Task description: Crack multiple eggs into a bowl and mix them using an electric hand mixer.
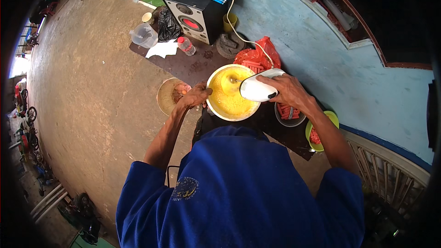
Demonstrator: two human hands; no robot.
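Note:
My right hand (289, 89) grips a white electric hand mixer (259, 88). Its beater reaches into a frothy yellow mixture (231, 105) inside a white bowl (211, 106), and the beater end looks blurred. My left hand (196, 95) holds the bowl's left rim, thumb over the edge. Behind the mixer, sausage-like reddish sticks (253, 65) lie by a red plastic bag (263, 53). Under my right forearm, a bowl (287, 124) holds more such sticks and a metal utensil. A lime-green bowl (330, 120) with chopped reddish pieces is partly covered by that forearm.
A mixer cord (237, 31) runs up past a loudspeaker (193, 17). The dark table (203, 63) bears a red-capped bottle (186, 46), a clear plastic container (144, 35) and a stone mortar (230, 45). A bucket (165, 101) with eggshells stands left. A blue wall (344, 79) bounds the right.

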